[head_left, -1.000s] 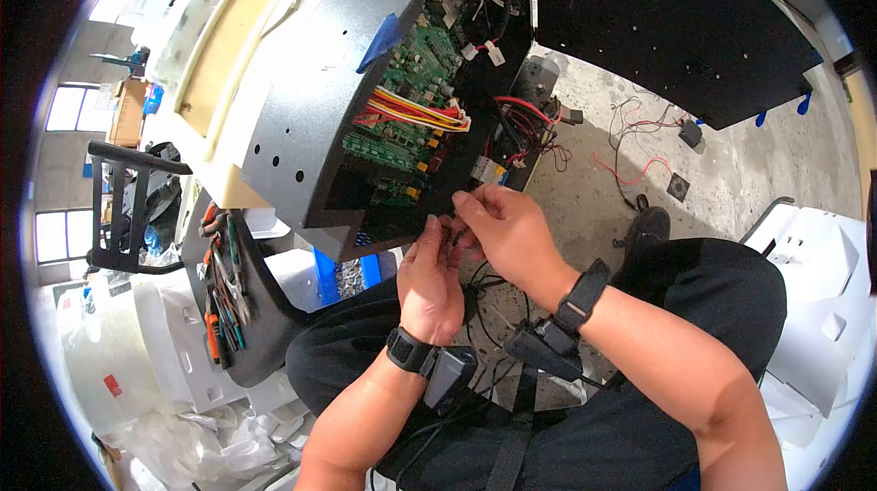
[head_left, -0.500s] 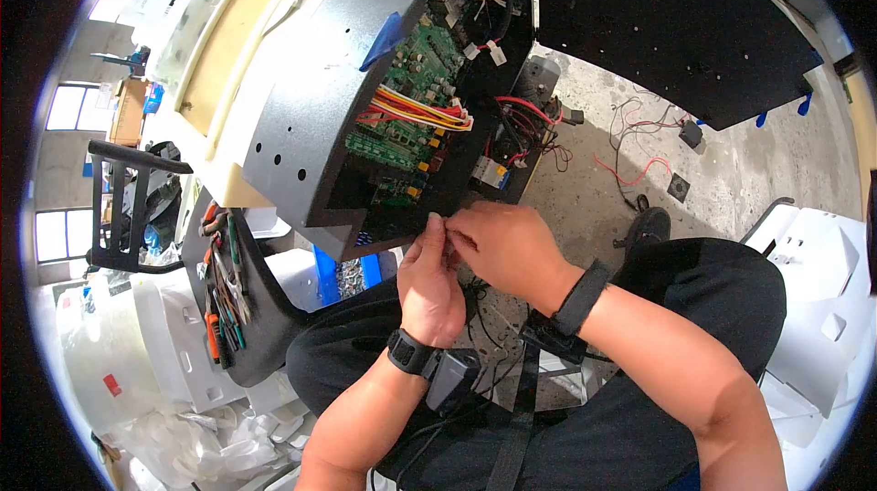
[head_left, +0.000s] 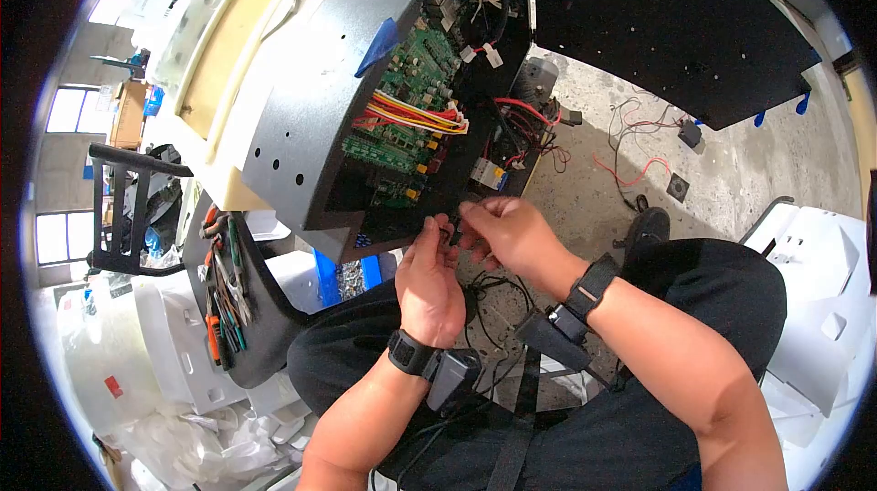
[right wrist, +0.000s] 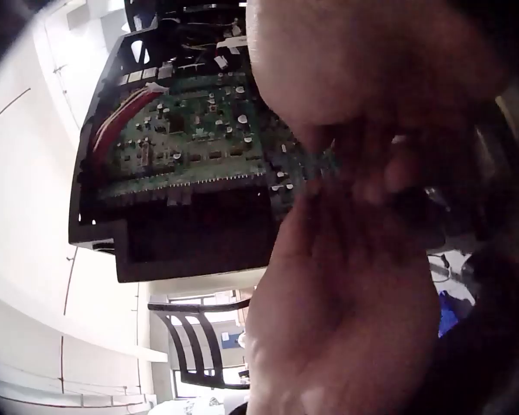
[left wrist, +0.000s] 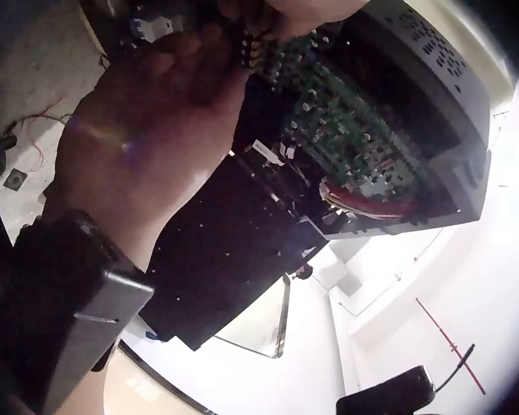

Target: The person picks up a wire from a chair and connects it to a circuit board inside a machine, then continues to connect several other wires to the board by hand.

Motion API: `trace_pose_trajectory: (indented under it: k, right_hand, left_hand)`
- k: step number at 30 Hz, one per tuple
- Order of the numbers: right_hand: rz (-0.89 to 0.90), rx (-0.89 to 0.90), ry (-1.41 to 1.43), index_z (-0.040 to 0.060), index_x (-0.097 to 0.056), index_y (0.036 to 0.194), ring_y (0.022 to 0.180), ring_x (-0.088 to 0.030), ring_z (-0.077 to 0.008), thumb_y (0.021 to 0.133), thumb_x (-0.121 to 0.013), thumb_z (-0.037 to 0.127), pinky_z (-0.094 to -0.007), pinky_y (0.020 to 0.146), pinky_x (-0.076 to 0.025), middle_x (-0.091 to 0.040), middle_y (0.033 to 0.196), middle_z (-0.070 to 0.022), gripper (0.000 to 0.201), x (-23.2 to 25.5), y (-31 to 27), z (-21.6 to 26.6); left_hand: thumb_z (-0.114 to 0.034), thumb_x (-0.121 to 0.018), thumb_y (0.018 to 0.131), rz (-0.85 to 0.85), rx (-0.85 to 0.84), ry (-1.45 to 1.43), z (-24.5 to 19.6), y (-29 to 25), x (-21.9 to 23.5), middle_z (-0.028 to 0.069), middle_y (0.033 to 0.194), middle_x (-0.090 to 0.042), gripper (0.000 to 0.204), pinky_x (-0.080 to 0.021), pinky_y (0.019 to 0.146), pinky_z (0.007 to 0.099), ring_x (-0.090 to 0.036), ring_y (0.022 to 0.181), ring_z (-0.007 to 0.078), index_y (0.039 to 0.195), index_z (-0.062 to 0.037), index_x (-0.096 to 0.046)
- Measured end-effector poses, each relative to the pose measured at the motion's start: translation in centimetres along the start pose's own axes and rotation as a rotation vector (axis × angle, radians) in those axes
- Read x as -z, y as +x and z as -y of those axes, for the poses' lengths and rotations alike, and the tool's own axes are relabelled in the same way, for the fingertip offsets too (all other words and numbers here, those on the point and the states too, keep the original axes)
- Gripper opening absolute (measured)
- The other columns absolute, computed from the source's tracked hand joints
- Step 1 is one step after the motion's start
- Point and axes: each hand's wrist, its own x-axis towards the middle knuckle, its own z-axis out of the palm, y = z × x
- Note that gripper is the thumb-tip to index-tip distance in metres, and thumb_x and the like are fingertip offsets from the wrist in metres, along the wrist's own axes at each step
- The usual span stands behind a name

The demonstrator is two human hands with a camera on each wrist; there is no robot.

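In the head view, the left hand [head_left: 427, 285] is raised palm inward below the open black housing [head_left: 311, 135], its thumb and fingertips pinching a small dark part. The right hand [head_left: 521, 235] comes from the right, thumb and forefinger pinched at the same part. Fingers hide most of the part, so its shape cannot be told. In the left wrist view, the right hand [left wrist: 147, 130] meets the left hand [left wrist: 316, 10] near the top. Green circuit boards [head_left: 425, 57] and a bundle of red, yellow and white wires [head_left: 416, 114] sit inside the housing.
A black panel [head_left: 658, 25] hangs at the upper right. Pliers and other tools [head_left: 224, 290] lie on a dark chair seat at left, beside a blue bin [head_left: 370, 269] of small parts. Loose wires [head_left: 626, 162] and a small fan [head_left: 677, 186] lie on the floor.
The right hand rolled over the left fingertips, then turned back outward, exposing its curled fingers again. Its wrist shifted slightly right. The left hand has barely moved.
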Motion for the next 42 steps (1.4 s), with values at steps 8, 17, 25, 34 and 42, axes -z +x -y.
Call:
trace_pose_trajectory:
  k: [8, 17, 25, 34, 42]
  right_hand:
    - [0.205, -0.108, 0.13, 0.0038, -0.06, 0.09, 0.064, -0.056, -0.0082, 0.088, -0.054, 0.03, -0.0223, 0.054, -0.046, -0.062, 0.078, -0.0019, 0.027, -0.7, -0.6, 0.0]
    - [-0.179, 0.827, -0.725, 0.0035, -0.063, 0.086, 0.071, -0.06, -0.0338, 0.078, -0.055, 0.015, -0.0396, 0.066, -0.05, -0.063, 0.081, -0.0151, 0.016, -0.8, -0.6, -0.8]
    - [0.055, 0.015, 0.133, 0.0023, -0.059, 0.102, 0.062, -0.057, -0.0087, 0.086, -0.059, 0.028, -0.0231, 0.052, -0.048, -0.062, 0.075, -0.0047, 0.03, -0.3, -0.6, 0.5]
    - [0.01, 0.363, -0.323, 0.0008, -0.065, 0.082, 0.063, -0.062, -0.0293, 0.079, -0.06, 0.03, -0.036, 0.059, -0.049, -0.063, 0.071, -0.0167, 0.03, -1.0, 0.3, -1.0]
    - [-0.119, 0.543, -0.532, -0.0029, -0.063, 0.081, 0.066, -0.063, -0.0234, 0.081, -0.059, 0.023, -0.032, 0.061, -0.048, -0.063, 0.07, -0.0152, 0.026, -0.3, 0.0, 0.3]
  left_hand:
    - [-0.025, -0.053, 0.091, 0.103, 0.037, 0.036, 0.1, 0.1, 0.7, 0.0022, 0.09, -0.057, 0.025, -0.039, 0.07, 0.0256, -0.05, 0.079, 0.0103, 0.1, -0.0017, -0.057]
    - [-0.025, -0.056, 0.089, 0.083, 0.025, -0.014, 0.3, 0.4, 0.5, 0.0036, 0.088, -0.06, 0.025, -0.04, 0.072, 0.0251, -0.054, 0.081, 0.0119, 0.096, -0.0008, -0.059]
    - [-0.031, -0.048, 0.092, 0.147, 0.014, 0.048, 0.2, 0.5, 0.7, 0.0029, 0.095, -0.057, 0.028, -0.039, 0.07, 0.0268, -0.05, 0.082, 0.0122, 0.103, -0.0057, -0.056]
    - [-0.029, -0.049, 0.092, 0.099, -0.015, 0.055, -0.2, -0.3, -0.2, 0.0042, 0.099, -0.057, 0.032, -0.04, 0.075, 0.0264, -0.051, 0.087, 0.0111, 0.109, -0.0019, -0.054]
    - [-0.028, -0.051, 0.091, 0.082, -0.025, 0.027, 0.0, 0.0, 0.4, 0.0019, 0.102, -0.058, 0.029, -0.036, 0.076, 0.0254, -0.052, 0.094, 0.0102, 0.107, -0.0039, -0.056]
